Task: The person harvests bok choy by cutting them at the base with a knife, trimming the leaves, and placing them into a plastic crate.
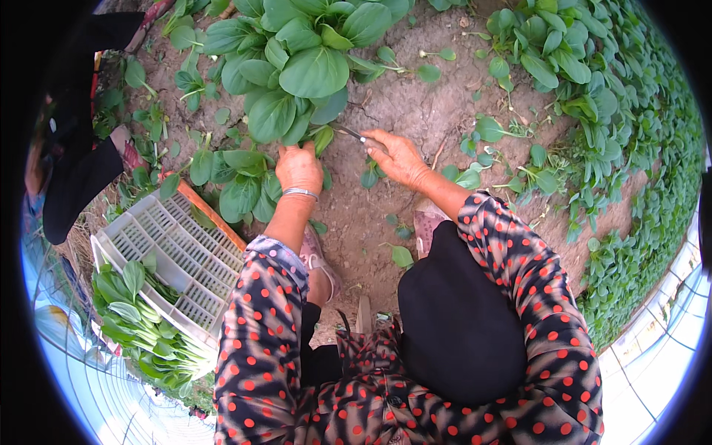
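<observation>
My left hand [300,169] is closed at the lower leaves of a bok choy plant [314,75], with its fingertips hidden under the foliage. In my right hand [397,158] is a small knife [349,132]. The dark blade points left towards the base of the plant, and its tip is close to a folded leaf [322,138]. A smaller bok choy plant [242,192] grows just left of my left wrist. Cut leaves lie scattered on the soil [389,105] around both hands.
At left stands a white plastic crate [189,239], with an orange-brown rod [206,208] along its far edge. Harvested bok choy [150,328] lies at its near-left side. Another person's dark-trousered leg [83,183] is beyond. Dense greens [617,111] grow at right.
</observation>
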A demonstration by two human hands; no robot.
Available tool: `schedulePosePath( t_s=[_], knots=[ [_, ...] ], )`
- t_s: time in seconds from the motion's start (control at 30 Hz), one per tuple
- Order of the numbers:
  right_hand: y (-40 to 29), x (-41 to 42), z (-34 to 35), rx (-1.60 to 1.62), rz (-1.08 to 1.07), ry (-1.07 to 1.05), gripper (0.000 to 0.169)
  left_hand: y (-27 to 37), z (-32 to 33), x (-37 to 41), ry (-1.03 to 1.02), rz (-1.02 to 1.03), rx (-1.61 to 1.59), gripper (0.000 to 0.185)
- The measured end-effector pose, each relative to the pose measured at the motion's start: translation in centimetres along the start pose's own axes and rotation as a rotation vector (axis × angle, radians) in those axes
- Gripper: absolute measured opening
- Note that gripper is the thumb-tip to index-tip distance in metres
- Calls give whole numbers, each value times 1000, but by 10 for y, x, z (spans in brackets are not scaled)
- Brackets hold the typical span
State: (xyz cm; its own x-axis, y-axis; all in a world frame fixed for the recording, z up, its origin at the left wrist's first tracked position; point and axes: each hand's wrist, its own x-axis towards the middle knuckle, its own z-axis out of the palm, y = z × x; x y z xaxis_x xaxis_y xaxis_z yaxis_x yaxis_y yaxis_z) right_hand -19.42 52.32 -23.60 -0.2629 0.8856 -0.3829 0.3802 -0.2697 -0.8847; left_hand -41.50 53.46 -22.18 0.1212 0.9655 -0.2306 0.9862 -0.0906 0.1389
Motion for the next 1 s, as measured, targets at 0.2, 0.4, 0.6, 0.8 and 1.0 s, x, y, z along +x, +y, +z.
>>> schedulePosePath(
  t_s=[0.2,0.4,0.6,0.8,1.0],
  knots=[
    [17,8,3,226,72,-53,34,-4,-4,0,-36,-27,13,27],
    [28,17,19,326,162,-25,30,8,-9,2,-120,-82,48,33],
    [27,3,35,205,84,67,30,4,-7,-6,-59,-144,-124,28],
    [23,-14,24,114,85,12,33,-4,8,-37,32,-90,-242,24],
    [7,-31,13,173,-10,121,34,10,-26,-67,-1370,168,-385,25]
  ],
)
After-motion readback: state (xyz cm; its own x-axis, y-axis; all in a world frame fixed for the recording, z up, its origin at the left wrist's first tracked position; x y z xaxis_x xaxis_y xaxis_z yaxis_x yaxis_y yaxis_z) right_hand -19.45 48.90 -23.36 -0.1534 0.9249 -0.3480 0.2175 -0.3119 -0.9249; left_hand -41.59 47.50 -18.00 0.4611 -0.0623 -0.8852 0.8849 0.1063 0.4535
